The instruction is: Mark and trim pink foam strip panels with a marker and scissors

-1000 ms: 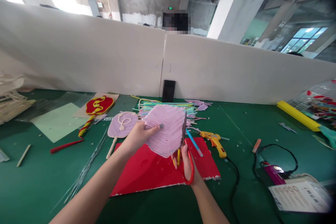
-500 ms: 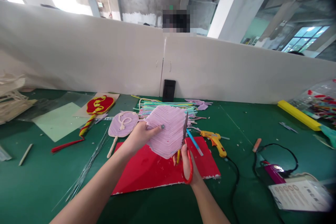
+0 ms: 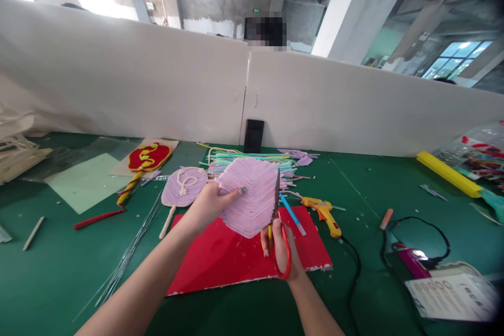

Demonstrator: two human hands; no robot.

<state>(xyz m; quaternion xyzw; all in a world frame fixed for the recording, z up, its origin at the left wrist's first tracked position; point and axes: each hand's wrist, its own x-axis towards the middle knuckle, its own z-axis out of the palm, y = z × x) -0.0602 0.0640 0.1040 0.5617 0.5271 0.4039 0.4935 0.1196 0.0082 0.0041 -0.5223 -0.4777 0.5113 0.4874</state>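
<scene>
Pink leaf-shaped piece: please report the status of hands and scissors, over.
Left hand holds pink ridged leaf-shaped piece. Right hand grips red-handled scissors, blade at its right edge. Nothing in the way.

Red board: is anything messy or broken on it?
Yes. The red board is speckled with white crumbs, and its near edge looks ragged and white, as if chipped. More crumbs dot the green table.

Pink ribbed piece: flat, roughly leaf-shaped, strips laid in a chevron pattern meeting at a centre line. Held up tilted above the red mat, face toward camera, pinched at its left edge by the left hand
Scissors: red handles, dark blades pointing up, running along the piece's right edge, touching it. Handles in the right hand, just below the piece
</scene>
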